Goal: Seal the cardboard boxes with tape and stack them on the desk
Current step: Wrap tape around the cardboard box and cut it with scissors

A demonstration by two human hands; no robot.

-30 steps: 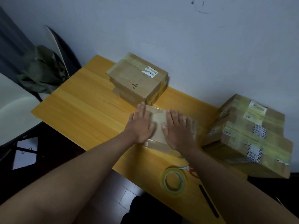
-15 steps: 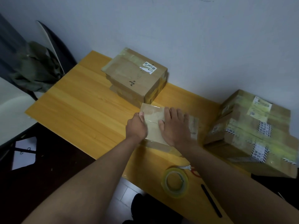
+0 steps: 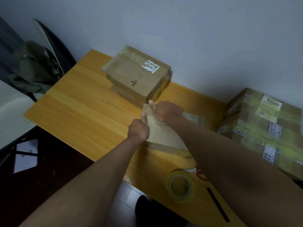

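Centrally, on yellow wooden tabletop: flat brown cardboard box, taped. Left hand, grip curled on its left edge, thumb on top. Right hand, grip clamped over its far left corner. Beyond, just beside: sealed brown cardboard box stack. Near edge: clear tape roll.

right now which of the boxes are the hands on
The flat cardboard box at the desk's middle, gripped at its left edge by the left hand and right hand; the box stacks behind and at right are untouched.
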